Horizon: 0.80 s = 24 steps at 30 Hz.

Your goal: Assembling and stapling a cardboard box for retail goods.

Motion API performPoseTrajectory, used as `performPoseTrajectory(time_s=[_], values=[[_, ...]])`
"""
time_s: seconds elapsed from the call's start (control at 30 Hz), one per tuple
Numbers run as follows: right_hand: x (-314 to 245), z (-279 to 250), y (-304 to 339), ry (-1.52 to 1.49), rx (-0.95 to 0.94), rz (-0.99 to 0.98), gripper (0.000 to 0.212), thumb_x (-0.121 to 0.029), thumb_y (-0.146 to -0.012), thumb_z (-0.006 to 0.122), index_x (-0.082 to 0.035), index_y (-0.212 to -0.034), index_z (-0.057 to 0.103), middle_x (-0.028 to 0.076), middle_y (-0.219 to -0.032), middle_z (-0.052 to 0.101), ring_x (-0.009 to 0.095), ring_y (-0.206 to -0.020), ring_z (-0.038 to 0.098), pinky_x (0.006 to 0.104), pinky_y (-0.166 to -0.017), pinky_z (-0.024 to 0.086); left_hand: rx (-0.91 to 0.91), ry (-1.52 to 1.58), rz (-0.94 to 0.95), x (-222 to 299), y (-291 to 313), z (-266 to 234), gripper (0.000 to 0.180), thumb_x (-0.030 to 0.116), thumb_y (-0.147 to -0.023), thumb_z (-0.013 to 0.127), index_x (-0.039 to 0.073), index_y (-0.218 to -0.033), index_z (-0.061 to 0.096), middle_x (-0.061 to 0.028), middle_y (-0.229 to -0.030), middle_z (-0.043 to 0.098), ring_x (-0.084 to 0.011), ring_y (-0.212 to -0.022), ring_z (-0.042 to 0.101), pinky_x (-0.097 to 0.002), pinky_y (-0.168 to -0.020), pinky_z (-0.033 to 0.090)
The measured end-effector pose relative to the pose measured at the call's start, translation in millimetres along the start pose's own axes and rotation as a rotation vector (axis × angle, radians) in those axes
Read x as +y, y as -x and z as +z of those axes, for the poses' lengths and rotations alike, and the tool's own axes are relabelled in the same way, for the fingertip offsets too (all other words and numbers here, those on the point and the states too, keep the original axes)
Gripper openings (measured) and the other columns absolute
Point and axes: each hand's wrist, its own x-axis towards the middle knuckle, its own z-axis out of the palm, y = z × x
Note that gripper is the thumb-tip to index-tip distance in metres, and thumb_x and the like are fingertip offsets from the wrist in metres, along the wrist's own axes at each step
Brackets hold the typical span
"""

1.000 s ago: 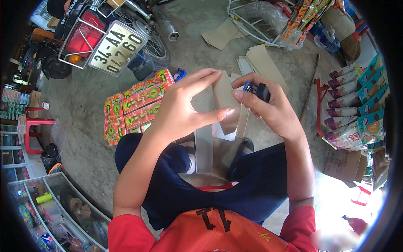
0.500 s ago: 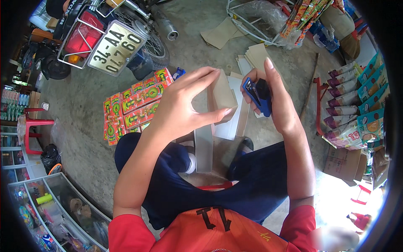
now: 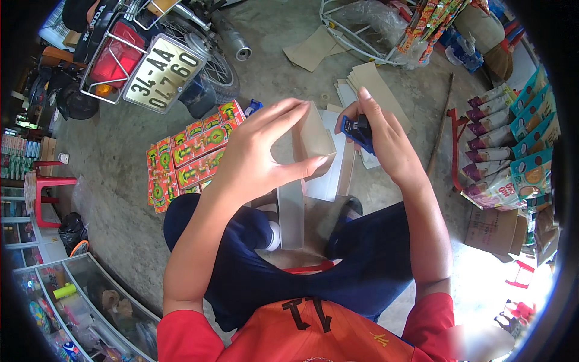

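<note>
Between the thumb and fingers of my left hand (image 3: 250, 148) is the upper end of a folded grey-brown cardboard box (image 3: 316, 131). A long grey cardboard panel (image 3: 291, 217) hangs below it between my legs; whether it is part of the same box I cannot tell. My right hand (image 3: 395, 142) is wrapped round a blue and black stapler (image 3: 358, 133), just right of the box's end and apart from it. Part of the stapler is hidden by the fingers and palm.
Red patterned boxes (image 3: 202, 145) are stacked on the floor at the left. Flat cardboard sheets (image 3: 377, 90) lie beyond my right hand. A motorcycle (image 3: 175, 66) stands far left, a red stool (image 3: 51, 181) at the left, and snack packets (image 3: 512, 145) at the right.
My right hand has moved left with the stapler, nearer to the box's end, and has turned a little. My left hand stays on the box almost in place.
</note>
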Motion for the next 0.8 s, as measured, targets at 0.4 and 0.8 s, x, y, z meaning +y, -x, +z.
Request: performPoseTrajectory(time_s=[0.4,0.8], values=[[0.5,1.2,0.3,0.054,-0.030,0.178,0.073,-0.060,-0.108,0.044,0.006,-0.092,0.072,0.009,-0.075,0.063,0.017,-0.073,0.058,0.0333,-0.072,0.047,0.006,-0.015,0.012,2.0,0.3,-1.1,0.071,0.023,-0.074,0.092,-0.002,-0.136,0.067,-0.0163,-0.135,0.069,-0.0302,-0.122,0.068,-0.0407,-0.104,0.053],[-1.2,5.7,7.3,0.230,-0.034,0.047,0.065,-0.052,-0.106,0.052,0.010,-0.088,0.065,0.014,-0.069,0.059,0.022,-0.067,0.053,0.0402,-0.068,0.045,-0.035,0.004,0.038,1.7,0.3,4.6,0.069,0.023,-0.073,0.092,-0.002,-0.133,0.069,-0.0173,-0.133,0.069,-0.0328,-0.116,0.070,-0.0415,-0.100,0.054]])
